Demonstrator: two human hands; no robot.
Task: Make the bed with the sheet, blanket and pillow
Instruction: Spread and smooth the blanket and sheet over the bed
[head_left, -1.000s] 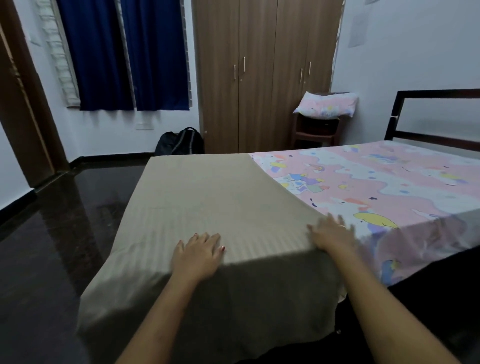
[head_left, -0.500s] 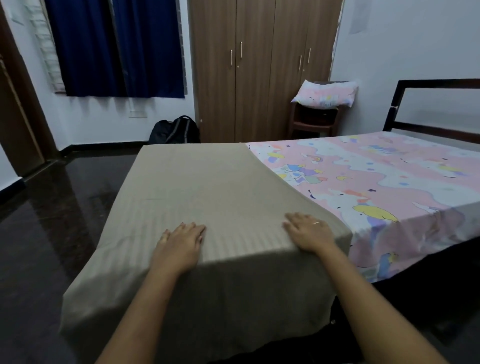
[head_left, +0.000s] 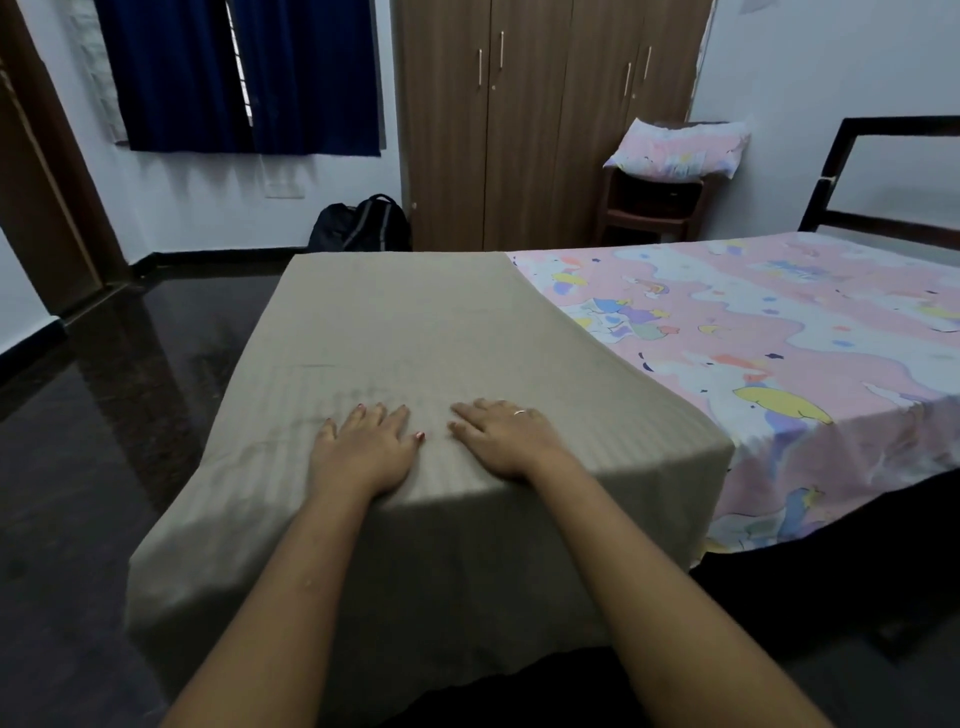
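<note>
Left hand (head_left: 363, 447) and right hand (head_left: 501, 441) lie flat, released, at the near edge of the beige blanket (head_left: 415, 322) over the bed's (head_left: 904, 124) left end — soft, probably light cloth, best pinched at its hanging near corners.

Beige striped blanket (head_left: 405, 332) lies flat under the left hand (head_left: 363, 453) and right hand (head_left: 506, 441), draping over the near edge. Pink cartoon-print sheet (head_left: 779, 343) spreads smooth right of the right hand, with the matching pillow (head_left: 678, 150) far beyond it.
</note>
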